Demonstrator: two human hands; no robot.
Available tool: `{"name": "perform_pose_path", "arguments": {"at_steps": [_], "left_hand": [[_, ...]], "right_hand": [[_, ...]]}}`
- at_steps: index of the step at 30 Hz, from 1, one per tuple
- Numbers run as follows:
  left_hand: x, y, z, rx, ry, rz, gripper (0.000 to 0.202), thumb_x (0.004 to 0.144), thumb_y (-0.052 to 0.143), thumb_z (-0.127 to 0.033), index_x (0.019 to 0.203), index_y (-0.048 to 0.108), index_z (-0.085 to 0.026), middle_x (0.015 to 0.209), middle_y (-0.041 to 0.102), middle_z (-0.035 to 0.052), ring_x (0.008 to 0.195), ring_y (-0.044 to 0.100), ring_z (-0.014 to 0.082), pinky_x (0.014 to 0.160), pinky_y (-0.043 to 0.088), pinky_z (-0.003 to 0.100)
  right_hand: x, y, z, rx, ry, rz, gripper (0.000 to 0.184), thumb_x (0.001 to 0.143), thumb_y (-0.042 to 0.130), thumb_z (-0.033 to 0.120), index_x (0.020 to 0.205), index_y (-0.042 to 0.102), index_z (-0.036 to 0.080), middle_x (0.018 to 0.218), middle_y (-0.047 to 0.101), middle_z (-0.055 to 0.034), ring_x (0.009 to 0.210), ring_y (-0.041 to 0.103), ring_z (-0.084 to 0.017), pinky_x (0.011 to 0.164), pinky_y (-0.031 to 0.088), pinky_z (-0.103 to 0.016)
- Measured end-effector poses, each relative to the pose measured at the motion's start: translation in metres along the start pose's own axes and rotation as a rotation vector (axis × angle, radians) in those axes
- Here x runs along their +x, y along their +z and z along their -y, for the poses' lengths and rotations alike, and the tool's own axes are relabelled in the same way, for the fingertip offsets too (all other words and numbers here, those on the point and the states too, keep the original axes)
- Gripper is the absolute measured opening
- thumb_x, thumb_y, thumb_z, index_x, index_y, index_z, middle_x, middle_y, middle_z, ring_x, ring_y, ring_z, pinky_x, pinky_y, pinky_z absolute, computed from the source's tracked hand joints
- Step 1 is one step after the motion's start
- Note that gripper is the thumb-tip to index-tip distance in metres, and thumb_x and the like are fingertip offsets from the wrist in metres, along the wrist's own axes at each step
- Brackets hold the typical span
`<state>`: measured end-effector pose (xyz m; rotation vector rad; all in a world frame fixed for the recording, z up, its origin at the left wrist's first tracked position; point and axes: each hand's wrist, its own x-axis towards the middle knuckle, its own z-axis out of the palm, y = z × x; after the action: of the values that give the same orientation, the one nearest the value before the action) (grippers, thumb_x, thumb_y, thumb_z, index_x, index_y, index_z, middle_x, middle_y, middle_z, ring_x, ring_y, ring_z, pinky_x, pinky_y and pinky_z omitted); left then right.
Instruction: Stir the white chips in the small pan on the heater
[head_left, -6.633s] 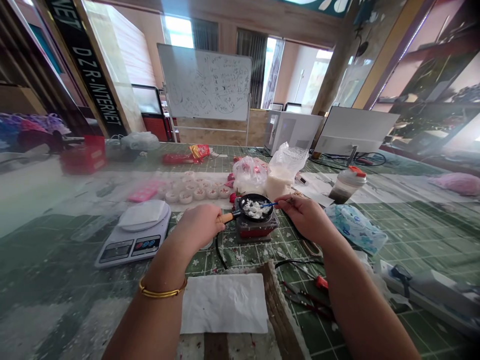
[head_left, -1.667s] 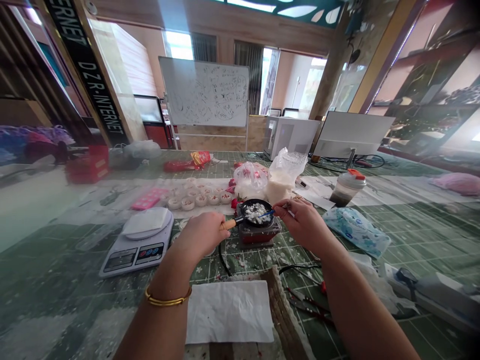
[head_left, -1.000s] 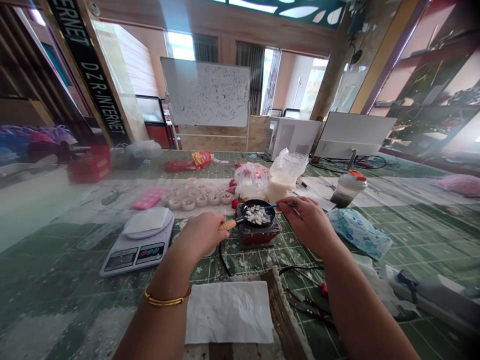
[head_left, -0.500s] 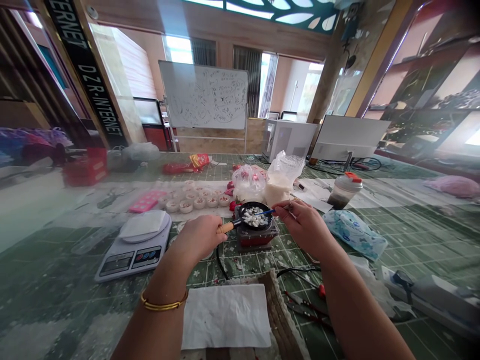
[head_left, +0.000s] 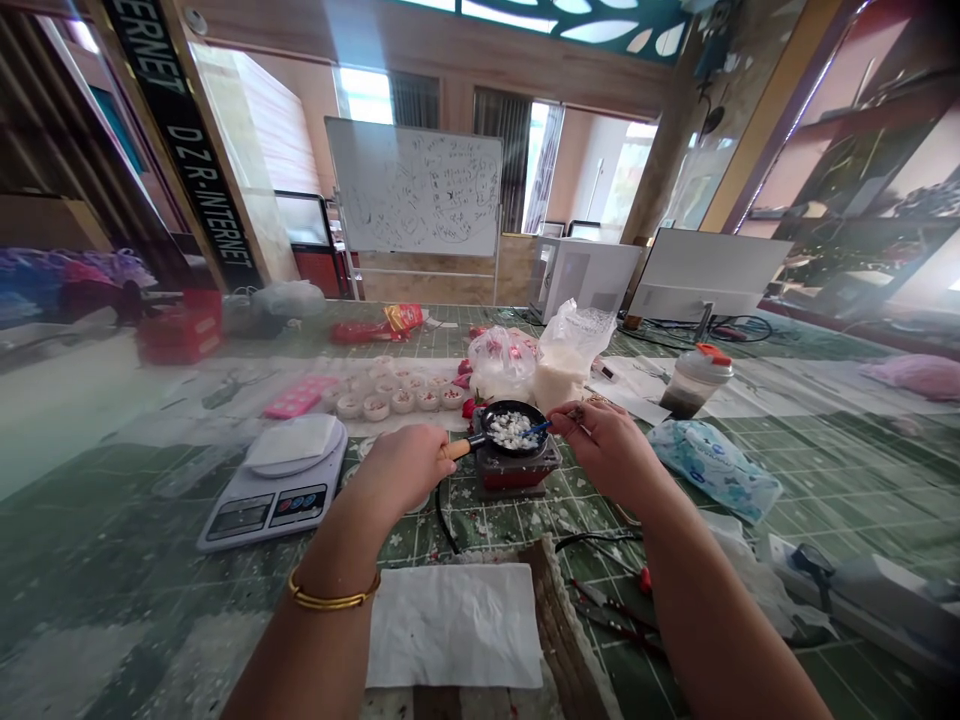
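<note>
A small black pan [head_left: 501, 416] holding white chunks [head_left: 511, 431] sits on a little red heater [head_left: 517, 472] in the middle of the green cutting mat. My left hand [head_left: 405, 462] is closed round the pan's wooden handle [head_left: 457, 448]. My right hand [head_left: 609, 446] pinches a thin blue stirring stick [head_left: 537, 428] whose tip reaches into the white chunks.
A white kitchen scale [head_left: 271, 482] stands left of the pan. Behind it are several small filled cups [head_left: 394, 396], a pink mould [head_left: 297, 397] and plastic bags [head_left: 564, 352]. A lidded jar [head_left: 694, 381] and blue packet [head_left: 712, 460] lie right; white paper [head_left: 455, 625] and red-handled tools [head_left: 619, 605] are near me.
The stick's tip has shifted back and forth among the white chunks in the pan. My left hand has kept its hold on the handle. The view wobbled slightly.
</note>
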<state>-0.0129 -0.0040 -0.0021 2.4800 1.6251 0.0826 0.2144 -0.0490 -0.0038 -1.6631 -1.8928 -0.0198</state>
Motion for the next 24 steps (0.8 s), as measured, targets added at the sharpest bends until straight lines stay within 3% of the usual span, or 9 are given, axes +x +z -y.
{"name": "perform_pose_path", "arguments": {"at_steps": [6, 12, 17, 21, 24], "left_hand": [[0.0001, 0.0006, 0.0012, -0.022, -0.007, 0.014, 0.017, 0.075, 0.046, -0.036, 0.072, 0.055, -0.021, 0.073, 0.062, 0.0017, 0.065, 0.055, 0.0158, 0.051, 0.026, 0.024], [0.0006, 0.0004, 0.0002, -0.001, -0.007, 0.001, 0.016, 0.074, 0.046, -0.034, 0.07, 0.054, -0.021, 0.073, 0.062, 0.0021, 0.066, 0.055, 0.0164, 0.051, 0.026, 0.024], [0.0004, -0.0005, -0.0005, -0.018, 0.005, 0.006, 0.019, 0.075, 0.046, -0.037, 0.07, 0.054, -0.021, 0.073, 0.062, 0.0023, 0.066, 0.056, 0.0166, 0.051, 0.027, 0.025], [0.001, 0.0001, -0.0005, 0.001, -0.007, 0.0, 0.017, 0.074, 0.048, -0.036, 0.068, 0.053, -0.02, 0.073, 0.062, 0.0023, 0.066, 0.057, 0.0167, 0.05, 0.026, 0.024], [0.0011, -0.0005, -0.0007, 0.0, -0.024, 0.005, 0.019, 0.073, 0.049, -0.037, 0.068, 0.053, -0.02, 0.073, 0.062, 0.0023, 0.067, 0.057, 0.0162, 0.05, 0.027, 0.024]], "right_hand": [[0.0019, 0.0026, -0.0007, -0.029, 0.021, 0.02, 0.03, 0.086, 0.039, 0.036, 0.092, 0.064, 0.022, 0.08, 0.067, -0.0046, 0.086, 0.056, -0.022, 0.084, 0.033, -0.038], [0.0008, -0.0012, -0.001, 0.045, -0.046, 0.036, 0.03, 0.086, 0.04, 0.037, 0.093, 0.065, 0.023, 0.084, 0.067, -0.0044, 0.084, 0.057, -0.019, 0.079, 0.037, -0.033], [0.0018, -0.0038, -0.0041, 0.005, 0.034, 0.01, 0.03, 0.085, 0.04, 0.036, 0.089, 0.065, 0.02, 0.082, 0.067, -0.0058, 0.085, 0.058, -0.021, 0.077, 0.039, -0.034], [0.0019, -0.0033, -0.005, 0.077, -0.056, 0.057, 0.029, 0.085, 0.04, 0.036, 0.092, 0.065, 0.022, 0.086, 0.068, -0.0048, 0.083, 0.059, -0.019, 0.075, 0.04, -0.031], [0.0026, -0.0019, -0.006, 0.023, -0.023, 0.037, 0.028, 0.085, 0.042, 0.033, 0.094, 0.065, 0.021, 0.083, 0.068, -0.0057, 0.083, 0.059, -0.02, 0.077, 0.04, -0.033]]}}
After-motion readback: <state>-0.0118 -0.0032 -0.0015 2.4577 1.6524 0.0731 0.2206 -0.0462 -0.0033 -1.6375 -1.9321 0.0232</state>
